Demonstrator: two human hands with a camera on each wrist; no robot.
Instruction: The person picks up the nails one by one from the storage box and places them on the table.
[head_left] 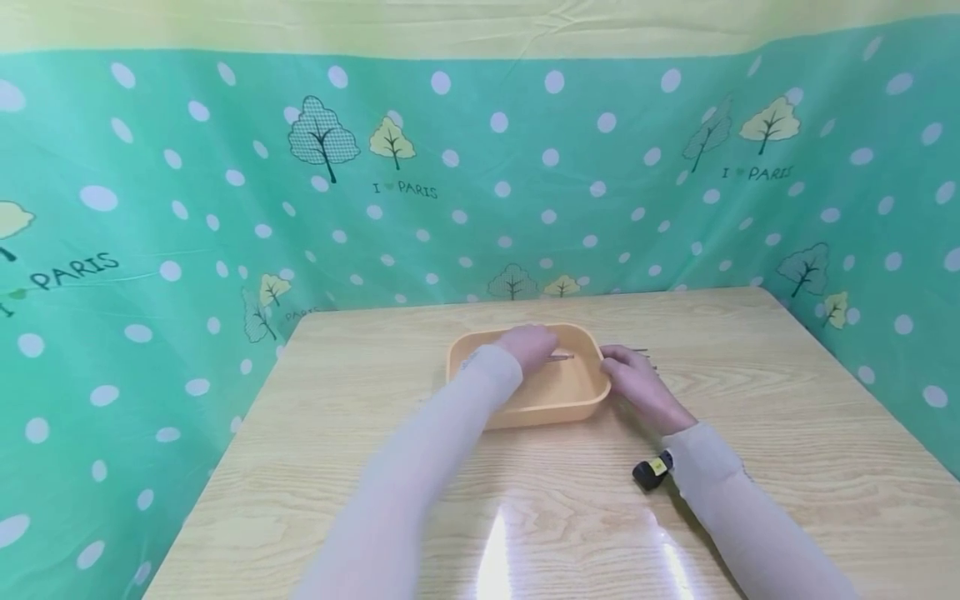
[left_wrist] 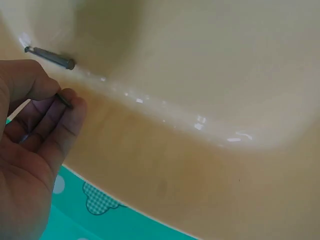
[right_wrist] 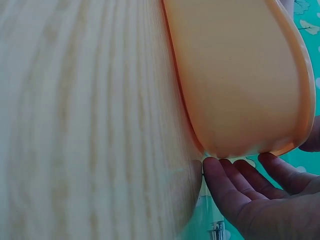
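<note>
A peach-coloured plastic tray (head_left: 558, 412) with rounded corners stands on the table. My left hand (head_left: 528, 346) is inside it, and in the left wrist view its thumb and fingertips pinch a thin dark rod (left_wrist: 64, 100), mostly hidden by the fingers. Just beyond those fingertips a dark grey metallic rod (left_wrist: 50, 57) with a narrower end lies on the tray floor. My right hand (head_left: 637, 383) holds the tray's right end, with fingers against the outer wall and the thumb (right_wrist: 312, 137) at the rim.
Several thin dark sticks (head_left: 641, 353) lie on the table right of the tray, partly behind the right hand. The wood-grain table (head_left: 360, 400) meets a green dotted curtain (head_left: 465, 183) at the back and sides. A black device (head_left: 651, 472) sits at the right wrist.
</note>
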